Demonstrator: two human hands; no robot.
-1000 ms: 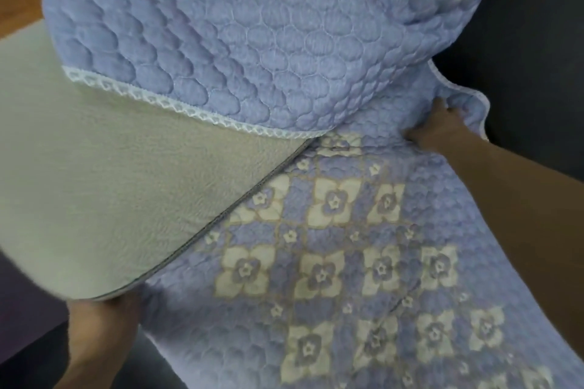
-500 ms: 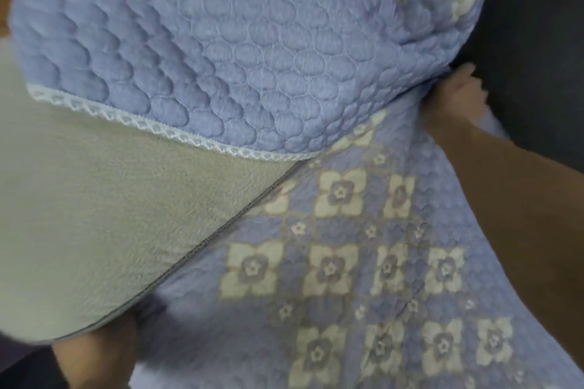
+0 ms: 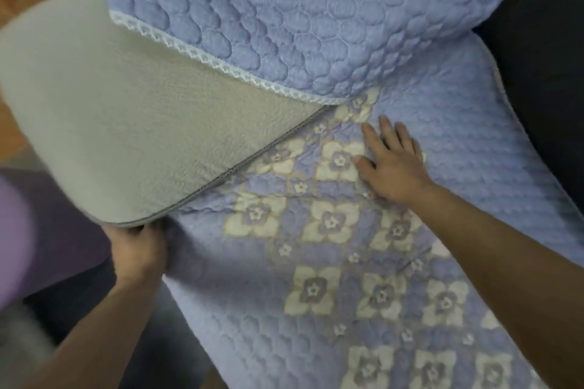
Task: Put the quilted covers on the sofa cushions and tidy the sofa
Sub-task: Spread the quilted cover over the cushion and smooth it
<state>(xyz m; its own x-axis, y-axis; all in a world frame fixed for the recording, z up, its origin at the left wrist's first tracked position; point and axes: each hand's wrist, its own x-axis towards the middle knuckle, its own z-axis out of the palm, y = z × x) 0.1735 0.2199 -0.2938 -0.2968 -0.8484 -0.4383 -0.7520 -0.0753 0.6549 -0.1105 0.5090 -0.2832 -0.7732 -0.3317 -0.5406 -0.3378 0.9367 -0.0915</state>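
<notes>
The quilted cover (image 3: 363, 246) is soft, limp and light; take it at the lace hem. It drapes the sofa cushion (image 3: 126, 136), which the left hand (image 3: 139, 249) clenches at its lower corner. The right hand (image 3: 392, 164), previously at the cover's far edge, now presses flat, released, just beyond that grip.

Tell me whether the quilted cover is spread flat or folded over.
Partly folded. The quilted cover lies flat under the right hand, but its far part is turned back, showing grey backing, gripped by the left hand.
</notes>
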